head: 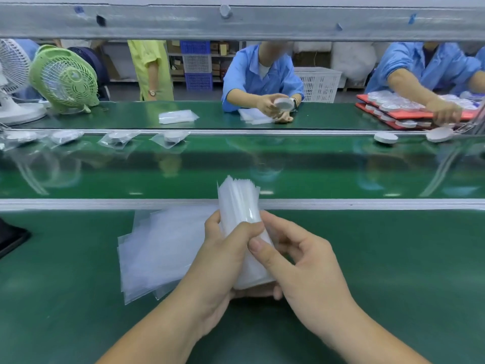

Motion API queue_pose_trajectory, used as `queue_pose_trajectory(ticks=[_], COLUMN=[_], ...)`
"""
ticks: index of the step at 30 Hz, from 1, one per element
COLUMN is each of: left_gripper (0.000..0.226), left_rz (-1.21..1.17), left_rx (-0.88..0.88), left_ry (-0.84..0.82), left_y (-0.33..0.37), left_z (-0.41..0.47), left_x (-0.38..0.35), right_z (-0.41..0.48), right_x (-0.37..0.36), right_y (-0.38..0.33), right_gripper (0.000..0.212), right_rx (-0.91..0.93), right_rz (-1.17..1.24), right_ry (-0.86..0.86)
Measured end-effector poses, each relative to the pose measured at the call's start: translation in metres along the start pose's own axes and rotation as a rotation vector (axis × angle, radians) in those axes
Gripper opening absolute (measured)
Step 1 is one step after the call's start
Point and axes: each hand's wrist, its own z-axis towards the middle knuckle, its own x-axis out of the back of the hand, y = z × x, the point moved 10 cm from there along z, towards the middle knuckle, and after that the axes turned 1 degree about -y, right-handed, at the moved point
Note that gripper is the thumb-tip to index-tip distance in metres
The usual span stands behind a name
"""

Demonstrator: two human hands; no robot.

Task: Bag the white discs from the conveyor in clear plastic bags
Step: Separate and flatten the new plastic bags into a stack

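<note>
My left hand (223,253) and my right hand (301,264) both grip one thick bundle of clear plastic bags (240,206), held on edge above the near green worktop. My thumbs press on its top side. A loose pile of clear bags (160,248) lies flat just left of my hands. Two bare white discs (385,137) (439,134) ride the far edge of the conveyor belt (288,169) at the right. Several bagged discs (172,137) lie on the belt at the left.
Across the belt, a person in blue holds a white disc (283,104) over a bag stack. Another worker reaches over red trays (409,115) of discs at far right. Two fans (64,77) stand at far left. A dark flat object (10,240) sits at my left edge.
</note>
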Motion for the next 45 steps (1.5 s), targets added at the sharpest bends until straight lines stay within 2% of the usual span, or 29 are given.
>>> queue_pose_trajectory(ticks=[2, 4, 9, 11, 13, 17, 19, 25, 30, 35, 42, 45], left_gripper=[0.051, 0.053, 0.069, 0.065, 0.051, 0.034, 0.033, 0.042, 0.043, 0.046, 0.059, 0.052], left_rz=[0.029, 0.054, -0.092, -0.135, -0.19, -0.261, -0.25, -0.119, -0.148, -0.183, -0.082, -0.148], left_rx=[0.031, 0.052, 0.105, 0.109, 0.106, 0.089, 0.079, -0.001, -0.001, 0.043, 0.031, 0.053], left_ry=[-0.006, 0.012, -0.045, -0.072, -0.092, -0.129, -0.152, -0.085, -0.05, -0.131, -0.12, -0.132], left_y=[-0.005, -0.009, -0.02, -0.022, -0.022, -0.019, -0.019, -0.014, -0.013, -0.011, -0.01, -0.012], left_z=[-0.001, -0.002, -0.003, -0.004, -0.004, -0.006, -0.006, -0.002, -0.003, -0.004, -0.003, -0.003], left_x=[-0.002, -0.002, -0.012, -0.015, -0.017, -0.02, -0.023, -0.013, -0.005, -0.011, -0.015, -0.013], right_z=[0.001, 0.001, 0.005, 0.005, 0.004, 0.005, 0.006, 0.007, 0.008, 0.01, 0.007, 0.006], right_x=[0.007, 0.008, 0.006, 0.004, 0.005, 0.011, 0.014, 0.008, 0.016, 0.023, 0.011, 0.009], right_y=[0.004, 0.007, 0.009, 0.005, 0.003, 0.003, 0.004, 0.013, 0.016, 0.012, 0.004, 0.004], right_gripper=[0.055, 0.055, 0.06, 0.058, 0.058, 0.026, 0.02, 0.037, 0.035, 0.029, 0.036, 0.031], right_rx=[-0.004, -0.002, -0.013, 0.005, 0.0, -0.025, -0.046, -0.096, -0.099, -0.061, -0.028, -0.039], right_rz=[-0.008, -0.001, 0.037, 0.039, 0.034, 0.086, 0.074, 0.092, 0.063, 0.079, 0.141, 0.185], right_ry=[0.051, 0.062, 0.007, -0.013, 0.004, 0.023, 0.035, -0.025, 0.003, 0.01, -0.058, -0.059])
